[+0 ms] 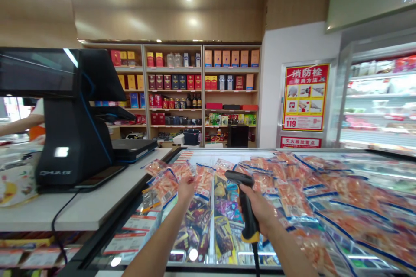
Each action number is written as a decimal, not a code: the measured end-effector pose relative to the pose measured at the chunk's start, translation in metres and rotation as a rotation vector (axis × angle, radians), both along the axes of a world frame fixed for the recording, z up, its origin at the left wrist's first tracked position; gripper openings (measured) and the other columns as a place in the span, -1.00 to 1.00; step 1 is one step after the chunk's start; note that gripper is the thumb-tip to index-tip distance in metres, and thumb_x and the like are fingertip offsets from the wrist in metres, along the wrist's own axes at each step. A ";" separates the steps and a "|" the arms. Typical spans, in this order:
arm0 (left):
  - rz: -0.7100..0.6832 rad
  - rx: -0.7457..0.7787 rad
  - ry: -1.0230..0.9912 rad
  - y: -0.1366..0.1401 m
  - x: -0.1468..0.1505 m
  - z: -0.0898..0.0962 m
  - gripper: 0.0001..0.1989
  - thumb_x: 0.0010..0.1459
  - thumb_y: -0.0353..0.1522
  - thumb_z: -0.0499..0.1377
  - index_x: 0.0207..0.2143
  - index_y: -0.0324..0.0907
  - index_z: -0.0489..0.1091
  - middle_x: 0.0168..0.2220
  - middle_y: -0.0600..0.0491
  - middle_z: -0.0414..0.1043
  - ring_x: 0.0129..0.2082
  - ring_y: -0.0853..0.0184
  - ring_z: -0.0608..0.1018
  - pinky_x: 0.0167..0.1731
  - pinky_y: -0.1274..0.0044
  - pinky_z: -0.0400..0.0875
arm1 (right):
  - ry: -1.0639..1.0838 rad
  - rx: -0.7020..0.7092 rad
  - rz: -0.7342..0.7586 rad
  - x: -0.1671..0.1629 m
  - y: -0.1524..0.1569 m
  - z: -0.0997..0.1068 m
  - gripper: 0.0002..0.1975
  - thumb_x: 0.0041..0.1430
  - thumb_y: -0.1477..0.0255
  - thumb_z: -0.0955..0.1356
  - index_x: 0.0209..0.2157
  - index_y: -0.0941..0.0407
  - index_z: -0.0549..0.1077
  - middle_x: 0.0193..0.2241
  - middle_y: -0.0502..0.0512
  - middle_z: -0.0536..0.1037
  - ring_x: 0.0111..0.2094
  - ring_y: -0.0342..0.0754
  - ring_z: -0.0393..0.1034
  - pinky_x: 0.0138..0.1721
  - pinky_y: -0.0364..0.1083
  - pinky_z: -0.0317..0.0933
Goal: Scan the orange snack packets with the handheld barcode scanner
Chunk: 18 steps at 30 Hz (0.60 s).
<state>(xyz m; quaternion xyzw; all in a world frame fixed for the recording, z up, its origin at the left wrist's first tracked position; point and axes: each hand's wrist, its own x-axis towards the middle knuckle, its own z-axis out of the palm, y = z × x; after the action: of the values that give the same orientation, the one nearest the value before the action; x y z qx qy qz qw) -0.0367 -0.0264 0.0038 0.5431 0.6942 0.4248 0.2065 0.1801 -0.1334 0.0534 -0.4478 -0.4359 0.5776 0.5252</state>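
Gripping a black handheld barcode scanner with yellow trim [249, 218], the right hand [264, 212] holds it upright above a glass-topped freezer chest with a black frame [94, 242]. The scanner's head points forward and left; its black cable [255, 257] hangs downward. The left hand [186, 187] reaches to a clear plastic packet of orange-pink food [182, 168]; whether its curled fingers pinch the packet or only touch it, I cannot tell. More clear, blue-edged packets of similar food [292, 199] spread across the glass, most thickly at right. Left of the freezer, a black two-screen checkout terminal [73, 138] stands on a white tabletop [94, 207]. Behind are wooden shelves of boxes and bottles [203, 106].
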 end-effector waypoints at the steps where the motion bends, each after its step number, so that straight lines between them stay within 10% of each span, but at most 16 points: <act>1: 0.040 0.014 -0.005 -0.001 -0.008 0.001 -0.71 0.06 -0.30 0.01 -0.16 -0.24 0.24 -0.18 0.00 0.30 -0.25 0.35 0.40 -0.29 0.39 0.32 | 0.012 -0.001 0.026 -0.005 -0.001 0.000 -0.68 -0.10 0.18 0.25 -0.62 0.18 0.28 -0.76 -0.04 0.33 -0.75 -0.25 0.17 -0.74 -0.24 0.06; 18: 0.283 0.002 0.147 -0.009 -0.059 -0.001 -0.72 0.06 -0.30 0.01 -0.18 -0.23 0.25 -0.19 0.01 0.31 -0.27 0.36 0.40 -0.30 0.41 0.33 | 0.063 0.004 0.114 -0.039 0.002 0.015 -0.70 -0.10 0.19 0.25 -0.58 0.17 0.28 -0.78 -0.07 0.31 -0.77 -0.25 0.16 -0.77 -0.25 0.04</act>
<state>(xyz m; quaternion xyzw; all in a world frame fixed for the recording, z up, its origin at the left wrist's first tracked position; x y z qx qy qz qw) -0.0953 -0.0353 0.0031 0.4697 0.7767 0.4094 0.0927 0.1409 -0.1309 0.0681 -0.4029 -0.4452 0.6193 0.5059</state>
